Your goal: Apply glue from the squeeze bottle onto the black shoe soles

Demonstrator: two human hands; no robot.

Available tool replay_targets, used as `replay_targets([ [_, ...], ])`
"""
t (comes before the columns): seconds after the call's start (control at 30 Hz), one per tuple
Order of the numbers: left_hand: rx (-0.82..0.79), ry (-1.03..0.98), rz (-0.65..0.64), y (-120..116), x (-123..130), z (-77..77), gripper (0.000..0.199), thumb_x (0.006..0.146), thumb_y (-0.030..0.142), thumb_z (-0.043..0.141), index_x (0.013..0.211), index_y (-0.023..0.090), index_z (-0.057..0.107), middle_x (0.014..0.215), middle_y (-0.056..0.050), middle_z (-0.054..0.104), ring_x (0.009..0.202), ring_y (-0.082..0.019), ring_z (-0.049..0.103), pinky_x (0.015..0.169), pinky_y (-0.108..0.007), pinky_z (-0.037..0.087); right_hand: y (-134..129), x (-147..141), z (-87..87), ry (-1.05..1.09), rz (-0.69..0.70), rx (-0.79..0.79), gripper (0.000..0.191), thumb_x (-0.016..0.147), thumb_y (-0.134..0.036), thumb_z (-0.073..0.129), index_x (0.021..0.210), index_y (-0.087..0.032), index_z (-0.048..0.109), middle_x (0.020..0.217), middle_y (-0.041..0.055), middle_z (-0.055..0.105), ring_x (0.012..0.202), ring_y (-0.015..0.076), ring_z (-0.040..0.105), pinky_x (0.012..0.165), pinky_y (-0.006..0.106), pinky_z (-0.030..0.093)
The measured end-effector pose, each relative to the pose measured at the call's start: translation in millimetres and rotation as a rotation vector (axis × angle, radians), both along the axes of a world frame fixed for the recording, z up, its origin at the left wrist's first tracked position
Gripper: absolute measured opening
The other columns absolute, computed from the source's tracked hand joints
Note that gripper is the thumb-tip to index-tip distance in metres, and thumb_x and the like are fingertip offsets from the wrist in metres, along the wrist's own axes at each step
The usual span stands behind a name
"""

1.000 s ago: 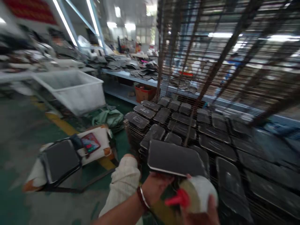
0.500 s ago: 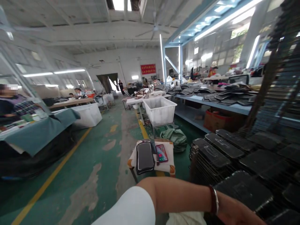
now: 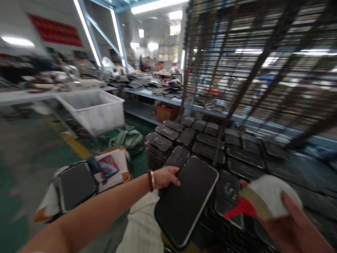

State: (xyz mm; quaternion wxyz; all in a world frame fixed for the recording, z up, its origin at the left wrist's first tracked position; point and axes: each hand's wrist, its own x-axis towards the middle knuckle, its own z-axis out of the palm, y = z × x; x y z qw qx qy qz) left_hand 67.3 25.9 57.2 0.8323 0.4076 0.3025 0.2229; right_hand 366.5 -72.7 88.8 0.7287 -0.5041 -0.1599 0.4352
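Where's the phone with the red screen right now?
The phone lies at lower left in the head view, on a white-covered stool, beside a black panel and left of the left hand.

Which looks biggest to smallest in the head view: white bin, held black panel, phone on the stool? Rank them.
1. black panel, though nearness to the camera inflates it
2. white bin
3. phone

Smooth matt black panel (image 3: pixel 185 200) with shiny metal-looking edge; white plastic tub (image 3: pixel 92 109)

Wire rack (image 3: pixel 252 70) overhead — stacked black panels (image 3: pixel 210 147) crowding below
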Motion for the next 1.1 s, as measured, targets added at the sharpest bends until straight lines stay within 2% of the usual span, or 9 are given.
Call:
replay_targets([
  [0.03, 0.007, -0.008, -0.030, 1.7, -2.2, 3.1, 0.033, 0.055, 0.008, 0.071, 0.086, 0.015, 0.072, 0.089, -0.010, 0.074, 0.079, -0.022, 0.070, 0.075, -0.032, 0.055, -10.6, 14.5, 15.4, -0.040, -0.054, -0.062, 0.064, 0.062, -0.054, 0.083, 0.112, -0.019, 0.067, 0.113, 0.0189, 0.063, 0.092, 0.0330, 0.065, 0.068, 0.047, 0.058],
  [0.07, 0.004, -0.013, -0.059, 2.2, -3.9, 6.1, 0.030, 0.056, 0.007, 0.070, 0.085, 0.015, 0.071, 0.089, -0.011, 0.074, 0.082, -0.024, 0.071, 0.076, -0.032, 0.055, -16.3, 23.8, 28.9, -0.069, -0.035, -0.056, 0.065, 0.060, -0.054, 0.084, 0.113, -0.022, 0.066, 0.117, 0.0155, 0.063, 0.096, 0.0316, 0.064, 0.073, 0.046, 0.058],
  [0.13, -0.026, -0.005, -0.119, -1.1, -5.5, 12.5, 0.028, 0.058, 0.007, 0.070, 0.085, 0.015, 0.070, 0.093, -0.012, 0.074, 0.085, -0.025, 0.071, 0.077, -0.034, 0.055, -17.0, 31.9, 48.4, -0.153, -0.065, 0.057, 0.064, 0.061, -0.056, 0.085, 0.111, -0.022, 0.065, 0.117, 0.0109, 0.064, 0.097, 0.0288, 0.064, 0.076, 0.043, 0.059],
  [0.27, -0.065, 0.030, -0.166, -12.5, -2.4, 24.0, 0.030, 0.057, 0.005, 0.071, 0.085, 0.015, 0.070, 0.095, -0.014, 0.073, 0.085, -0.029, 0.071, 0.077, -0.037, 0.055, -9.6, 31.0, 62.9, -0.239, -0.012, 0.209, 0.054, 0.066, -0.048, 0.086, 0.106, -0.019, 0.066, 0.108, 0.0071, 0.067, 0.092, 0.0216, 0.065, 0.075, 0.030, 0.058],
  [0.43, -0.100, 0.042, -0.161, -14.9, 3.4, 27.4, 0.032, 0.053, 0.003, 0.072, 0.082, 0.016, 0.069, 0.087, -0.014, 0.073, 0.083, -0.032, 0.071, 0.074, -0.040, 0.056, -14.6, 29.7, 63.9, -0.338, 0.017, 0.250, 0.051, 0.068, -0.044, 0.086, 0.106, -0.016, 0.066, 0.099, 0.0079, 0.068, 0.097, 0.0242, 0.064, 0.081, 0.035, 0.056],
  [0.63, -0.097, 0.054, -0.146, -16.1, 2.5, 25.7, 0.032, 0.053, 0.005, 0.073, 0.083, 0.015, 0.069, 0.093, -0.017, 0.073, 0.083, -0.032, 0.071, 0.075, -0.041, 0.056, -20.2, 27.9, 58.6, -0.382, 0.017, 0.258, 0.049, 0.064, -0.044, 0.087, 0.101, -0.018, 0.067, 0.098, 0.0081, 0.068, 0.104, 0.0298, 0.062, 0.087, 0.049, 0.054],
  [0.87, -0.107, -0.006, -0.164, -15.6, 2.2, 12.2, 0.035, 0.057, 0.007, 0.072, 0.092, 0.014, 0.071, 0.098, -0.016, 0.073, 0.088, -0.031, 0.071, 0.079, -0.041, 0.056, -24.8, 21.5, 45.7, -0.316, -0.057, 0.307, 0.045, 0.072, -0.044, 0.082, 0.107, -0.019, 0.067, 0.100, 0.0075, 0.069, 0.097, 0.0240, 0.066, 0.087, 0.041, 0.055],
  [1.03, -0.110, -0.046, -0.234, -12.1, 3.7, 4.2, 0.046, 0.058, 0.007, 0.072, 0.105, 0.011, 0.069, 0.106, -0.016, 0.072, 0.090, -0.027, 0.071, 0.081, -0.036, 0.056, -25.5, 19.6, 35.4, -0.257, -0.072, 0.329, 0.036, 0.075, -0.038, 0.082, 0.103, -0.020, 0.069, 0.094, 0.0051, 0.071, 0.088, 0.0170, 0.068, 0.080, 0.026, 0.058],
  [1.1, -0.104, -0.047, -0.234, -11.7, 4.2, 3.5, 0.049, 0.060, 0.008, 0.070, 0.109, 0.010, 0.068, 0.109, -0.016, 0.072, 0.092, -0.026, 0.070, 0.082, -0.036, 0.055, -27.4, 17.7, 32.4, -0.251, -0.095, 0.339, 0.036, 0.074, -0.038, 0.083, 0.103, -0.020, 0.069, 0.092, 0.0043, 0.071, 0.088, 0.0162, 0.068, 0.079, 0.024, 0.058],
])
